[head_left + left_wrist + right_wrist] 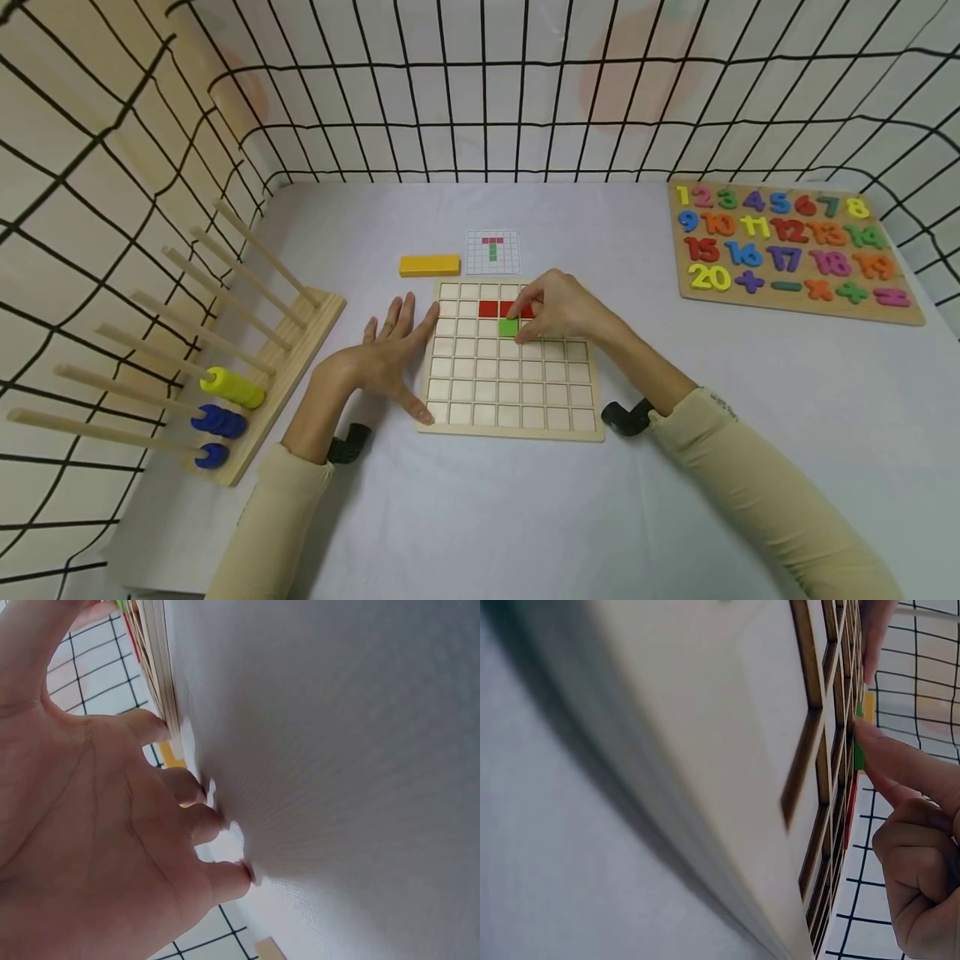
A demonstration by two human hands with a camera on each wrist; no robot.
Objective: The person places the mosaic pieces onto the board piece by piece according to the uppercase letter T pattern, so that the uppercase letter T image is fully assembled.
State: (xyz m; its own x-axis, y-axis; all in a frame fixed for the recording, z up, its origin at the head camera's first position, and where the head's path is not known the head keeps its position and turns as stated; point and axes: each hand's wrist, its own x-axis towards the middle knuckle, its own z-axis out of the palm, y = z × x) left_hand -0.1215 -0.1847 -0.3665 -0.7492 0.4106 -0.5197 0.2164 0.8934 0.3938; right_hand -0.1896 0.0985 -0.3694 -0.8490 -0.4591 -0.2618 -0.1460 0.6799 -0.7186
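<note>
A square wooden grid board (510,392) lies flat on the white table. My right hand (566,308) pinches a green square tile (507,327) between thumb and index finger, over a grid cell below the red tiles (488,308). The right wrist view shows the green tile (858,750) on edge at the fingertips, the other fingers curled in. My left hand (386,362) is spread along the board's left edge, its thumb by the lower left corner and index fingertip near the upper left. In the left wrist view, the left hand's (97,817) fingertips rest on the table.
Behind the board are a pattern card (492,252) with a red and green T and a yellow block (429,266). A wooden peg stand (300,350) with yellow and blue rings stands left. A number puzzle board (798,250) lies back right. Black wire mesh (483,125) surrounds the table.
</note>
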